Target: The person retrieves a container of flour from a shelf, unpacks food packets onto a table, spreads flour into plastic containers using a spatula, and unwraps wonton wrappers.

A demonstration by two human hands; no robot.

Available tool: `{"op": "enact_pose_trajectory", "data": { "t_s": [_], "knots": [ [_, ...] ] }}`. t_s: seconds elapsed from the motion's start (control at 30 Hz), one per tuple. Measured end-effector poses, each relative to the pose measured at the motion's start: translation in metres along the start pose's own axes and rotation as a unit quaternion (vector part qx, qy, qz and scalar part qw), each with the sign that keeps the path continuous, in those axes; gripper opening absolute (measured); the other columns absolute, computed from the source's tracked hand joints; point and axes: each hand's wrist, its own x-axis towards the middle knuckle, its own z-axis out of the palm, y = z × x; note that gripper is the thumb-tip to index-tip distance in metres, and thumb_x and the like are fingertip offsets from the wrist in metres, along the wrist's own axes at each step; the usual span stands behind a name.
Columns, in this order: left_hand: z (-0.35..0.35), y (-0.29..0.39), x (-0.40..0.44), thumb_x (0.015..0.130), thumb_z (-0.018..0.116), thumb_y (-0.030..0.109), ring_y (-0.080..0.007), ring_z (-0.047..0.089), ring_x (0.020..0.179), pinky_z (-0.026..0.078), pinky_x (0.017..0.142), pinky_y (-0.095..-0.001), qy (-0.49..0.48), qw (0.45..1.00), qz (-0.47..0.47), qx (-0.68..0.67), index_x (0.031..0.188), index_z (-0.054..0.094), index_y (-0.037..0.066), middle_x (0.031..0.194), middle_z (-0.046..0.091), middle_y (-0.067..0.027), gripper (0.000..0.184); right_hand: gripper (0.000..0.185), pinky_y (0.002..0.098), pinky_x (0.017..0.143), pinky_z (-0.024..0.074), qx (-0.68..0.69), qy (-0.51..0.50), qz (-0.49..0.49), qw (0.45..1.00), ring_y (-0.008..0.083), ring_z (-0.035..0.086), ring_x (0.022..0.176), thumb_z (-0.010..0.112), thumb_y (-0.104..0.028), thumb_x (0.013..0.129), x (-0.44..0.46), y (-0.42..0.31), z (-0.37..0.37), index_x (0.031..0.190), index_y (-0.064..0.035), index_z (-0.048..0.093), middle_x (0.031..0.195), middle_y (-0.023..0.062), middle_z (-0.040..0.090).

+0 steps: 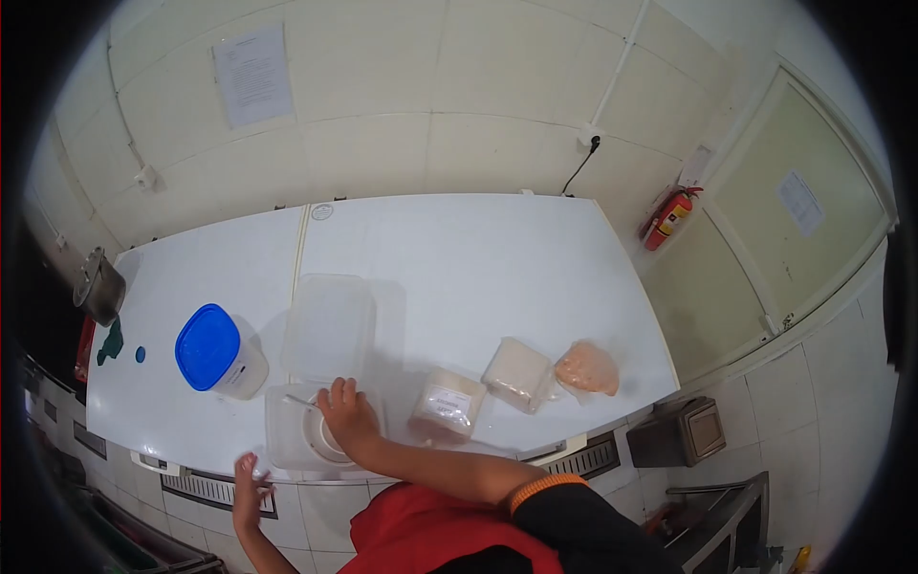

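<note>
A: Head view: specify the position of the bowl point(313, 438).
B: Inside the translucent tray point(280, 440), near the table's point(459, 277) front edge.
A: Right hand point(349, 419)?
B: Over the bowl, fingers slightly spread; grip cannot be determined.
A: Left hand point(247, 490)?
B: Apart from the tray, beyond the table edge, fingers bent; whether it holds anything cannot be determined.
</note>
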Motion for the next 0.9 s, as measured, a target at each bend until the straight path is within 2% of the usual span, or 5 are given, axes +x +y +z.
{"op": "enact_pose_trajectory", "data": {
  "t_s": [0.23,0.33,0.47,0.7,0.9],
  "knots": [
    [0.137,-0.010,-0.065,0.094,0.062,0.049,-0.0441,0.038,0.137,0.041,0.103,-0.0590,0.111,0.982,-0.025,-0.151,0.157,0.015,0.022,0.162,0.014,-0.0218,0.084,0.039,0.0315,0.076,0.0497,0.023,0.026,-0.085,0.996,0.0276,0.054,0.098,0.061,-0.013,0.080,0.005,0.030,0.005,0.118,-0.0052,0.058,0.107,0.0142,0.055],
    [0.199,-0.009,-0.055,0.093,0.065,0.039,-0.0494,0.029,0.141,0.024,0.112,-0.0654,0.474,0.788,0.291,0.266,0.158,0.011,0.010,0.162,0.013,-0.0244,0.089,0.040,0.0315,0.076,0.0502,0.027,0.087,-0.088,0.992,0.0283,0.055,0.099,0.061,-0.013,0.081,-0.013,0.037,0.003,0.120,-0.0044,0.057,0.109,0.0153,0.055],
    [0.216,0.025,-0.066,0.090,0.065,0.039,-0.0515,0.023,0.143,0.008,0.113,-0.0704,0.210,0.847,0.184,0.452,0.139,0.044,-0.005,0.137,0.051,-0.0319,0.069,0.045,0.0330,0.078,0.0523,0.068,-0.073,-0.094,0.990,0.0309,0.059,0.103,0.059,-0.013,0.084,-0.019,0.041,-0.013,0.127,-0.0028,0.053,0.114,0.0181,0.054],
    [0.237,0.048,-0.033,0.086,0.068,0.029,-0.0458,0.053,0.118,0.005,0.109,-0.0759,0.245,0.892,0.063,0.375,0.117,0.059,0.006,0.108,0.068,-0.0175,0.040,0.062,0.0483,0.081,0.0540,0.289,-0.184,-0.086,0.935,0.0450,0.063,0.096,0.063,0.002,0.080,-0.004,0.059,-0.020,0.137,0.0044,0.038,0.119,0.0261,0.047],
    [0.237,0.043,-0.032,0.083,0.070,0.014,-0.0422,0.056,0.104,0.011,0.113,-0.0685,0.340,0.862,0.229,0.298,0.122,0.055,0.008,0.103,0.062,-0.0149,0.042,0.054,0.0488,0.086,0.0518,0.371,-0.199,-0.126,0.898,0.0467,0.060,0.101,0.048,0.005,0.087,0.008,0.077,-0.024,0.139,0.0051,0.037,0.121,0.0287,0.049]
  ]
}}
